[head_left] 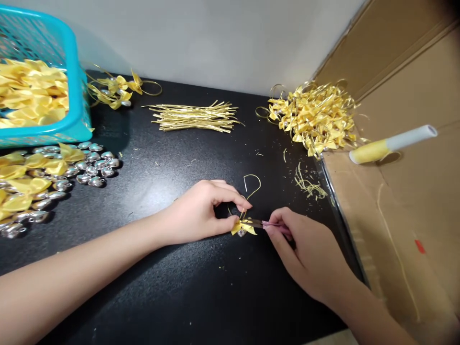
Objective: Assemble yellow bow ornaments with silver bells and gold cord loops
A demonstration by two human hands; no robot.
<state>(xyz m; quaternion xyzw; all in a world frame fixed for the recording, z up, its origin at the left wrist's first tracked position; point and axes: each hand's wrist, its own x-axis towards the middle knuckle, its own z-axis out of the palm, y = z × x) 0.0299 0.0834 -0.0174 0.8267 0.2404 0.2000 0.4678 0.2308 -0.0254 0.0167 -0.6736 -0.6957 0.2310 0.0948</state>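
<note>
My left hand [201, 211] pinches a small yellow ribbon bow [237, 228] between thumb and fingers, just above the black tabletop. Beneath the bow's middle hangs a silver heart charm [242, 233]. A thin gold cord [256, 189] rises from the bow in a loop beyond my fingertips. From the right, my right hand [305, 249] grips small scissors with pink handles [282, 229]. Their blades point left and reach the cord just over the bow; whether they are closed on it I cannot tell.
Yellow bows fill a turquoise basket [77, 96] at far left. Silver hearts [95, 165] and more bows lie before it. Gold cords [196, 117] are bundled at the back. Strung bows [316, 117] are piled back right, near cord scraps [309, 184], cardboard [406, 201] and a tube [393, 143].
</note>
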